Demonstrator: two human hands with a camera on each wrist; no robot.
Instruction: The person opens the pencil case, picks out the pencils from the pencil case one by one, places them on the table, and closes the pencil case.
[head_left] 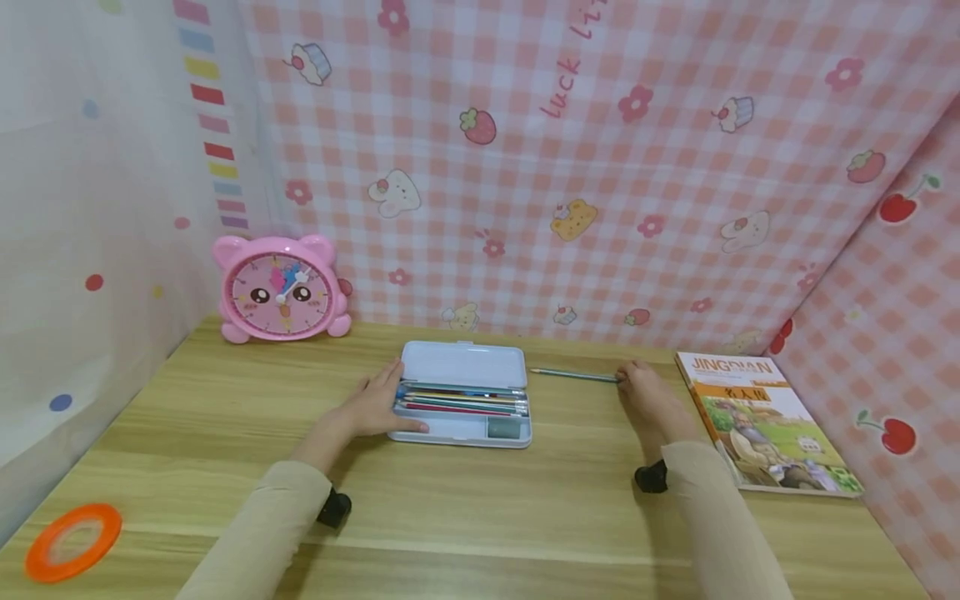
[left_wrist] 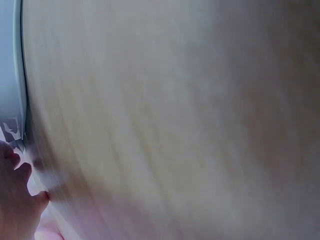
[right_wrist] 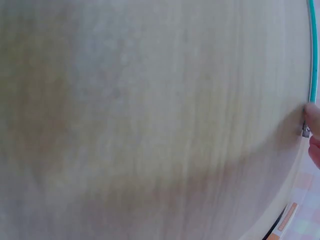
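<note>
A light-coloured pencil case (head_left: 462, 367) lies with its lid folded back. Several pencils (head_left: 465, 400) and a dark green eraser (head_left: 503, 428) are inside it. At its left end rests my left hand (head_left: 375, 405), thumb stretched over the front tray and fingers along the side. The left wrist view catches those fingers (left_wrist: 22, 175) beside the case's edge (left_wrist: 19, 75). My right hand (head_left: 647, 393) pinches the eraser end of a teal pencil (head_left: 573, 374), whose sharpened tip points left toward the case. In the right wrist view, fingertips (right_wrist: 313, 117) grip this pencil (right_wrist: 314, 50) near its metal band.
A pink animal-shaped clock (head_left: 281, 292) stands at the back left. To the right of my right hand lies a book (head_left: 772, 429) with an illustrated cover. An orange ring (head_left: 73, 542) is at the front left. Patterned cloth (head_left: 525, 167) hangs behind the wooden table (head_left: 480, 533).
</note>
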